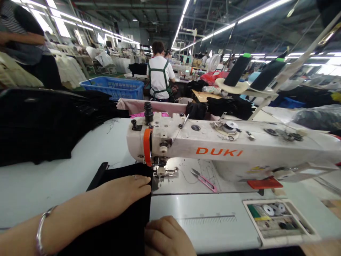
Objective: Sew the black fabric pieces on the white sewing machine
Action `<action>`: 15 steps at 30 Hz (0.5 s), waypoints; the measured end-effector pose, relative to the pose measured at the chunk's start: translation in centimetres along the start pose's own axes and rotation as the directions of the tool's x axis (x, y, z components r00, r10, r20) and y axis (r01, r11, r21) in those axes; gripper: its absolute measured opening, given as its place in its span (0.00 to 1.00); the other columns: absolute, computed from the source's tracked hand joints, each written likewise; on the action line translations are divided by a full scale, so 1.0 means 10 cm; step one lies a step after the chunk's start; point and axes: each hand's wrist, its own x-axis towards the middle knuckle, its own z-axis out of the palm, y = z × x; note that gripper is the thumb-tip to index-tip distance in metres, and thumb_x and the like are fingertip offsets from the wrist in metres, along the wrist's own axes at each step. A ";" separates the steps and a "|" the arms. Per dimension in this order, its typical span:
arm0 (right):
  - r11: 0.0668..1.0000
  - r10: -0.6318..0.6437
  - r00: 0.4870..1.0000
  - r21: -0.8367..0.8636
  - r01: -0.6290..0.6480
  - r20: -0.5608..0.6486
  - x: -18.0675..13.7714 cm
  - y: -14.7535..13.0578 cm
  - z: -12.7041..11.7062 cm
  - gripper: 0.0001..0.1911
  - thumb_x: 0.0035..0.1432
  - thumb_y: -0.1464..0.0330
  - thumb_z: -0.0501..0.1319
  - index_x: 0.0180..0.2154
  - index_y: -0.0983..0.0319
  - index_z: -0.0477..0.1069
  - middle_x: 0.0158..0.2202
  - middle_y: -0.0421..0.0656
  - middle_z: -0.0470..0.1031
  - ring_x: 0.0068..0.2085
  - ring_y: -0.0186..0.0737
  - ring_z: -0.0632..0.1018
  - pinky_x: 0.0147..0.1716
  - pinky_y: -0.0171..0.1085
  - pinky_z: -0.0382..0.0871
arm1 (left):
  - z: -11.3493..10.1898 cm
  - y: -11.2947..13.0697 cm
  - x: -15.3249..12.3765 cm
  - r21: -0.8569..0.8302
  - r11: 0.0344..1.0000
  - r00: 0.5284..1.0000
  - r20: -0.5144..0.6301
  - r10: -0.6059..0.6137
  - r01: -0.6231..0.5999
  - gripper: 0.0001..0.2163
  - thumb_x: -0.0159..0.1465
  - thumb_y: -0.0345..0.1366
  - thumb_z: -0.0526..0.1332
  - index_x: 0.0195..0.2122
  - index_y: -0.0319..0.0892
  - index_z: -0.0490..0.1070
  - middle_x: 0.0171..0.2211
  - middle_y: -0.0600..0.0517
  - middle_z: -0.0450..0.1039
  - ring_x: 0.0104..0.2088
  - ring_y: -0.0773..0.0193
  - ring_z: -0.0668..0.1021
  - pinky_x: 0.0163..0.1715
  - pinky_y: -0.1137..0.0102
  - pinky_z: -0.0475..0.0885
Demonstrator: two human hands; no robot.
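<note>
A piece of black fabric (125,220) lies on the pale table, its far right edge by the presser foot (160,172) of a white sewing machine (183,142). My left hand (125,193) rests flat on the fabric, fingers stretched toward the needle area. Nearer to me, my right hand (167,236) has its fingers curled at the fabric's right edge, pinching it. Pink thread snips (205,180) lie on the machine bed, right of the presser foot.
A large pile of black fabric (39,124) covers the table's left side. Bobbins sit in an inset tray (279,220) at right. Black thread cones (237,70) stand behind the machine. Beyond are a blue basket (114,87) and a seated person (160,73).
</note>
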 end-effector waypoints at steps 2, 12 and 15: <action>0.999 0.036 0.996 -0.018 -0.035 0.077 -0.05 0.02 0.00 0.14 0.73 0.71 0.56 0.36 0.58 0.79 0.32 0.42 0.83 0.30 0.35 0.79 0.27 0.31 0.74 | -0.12 0.04 0.13 0.047 0.998 0.999 0.028 0.038 -0.039 0.23 0.63 0.17 0.55 0.53 0.42 0.77 0.59 0.45 0.79 0.58 0.59 0.81 0.61 0.65 0.74; 0.996 0.016 0.991 -0.093 -0.004 0.135 -0.12 0.04 0.00 0.18 0.71 0.75 0.54 0.29 0.59 0.74 0.32 0.44 0.80 0.32 0.37 0.78 0.31 0.34 0.72 | 0.09 0.57 -0.27 0.158 0.986 0.998 0.039 -0.053 0.046 0.34 0.66 0.43 0.65 0.73 0.46 0.60 0.75 0.42 0.57 0.71 0.45 0.66 0.68 0.55 0.66; 0.997 0.039 0.997 -0.073 -0.034 0.069 -0.06 -0.02 -0.03 0.21 0.74 0.77 0.50 0.30 0.61 0.74 0.29 0.40 0.79 0.30 0.34 0.77 0.33 0.33 0.72 | 0.46 0.85 -0.54 0.247 0.969 0.987 -0.158 0.018 0.022 0.33 0.68 0.38 0.60 0.74 0.41 0.57 0.74 0.46 0.60 0.73 0.53 0.63 0.74 0.63 0.56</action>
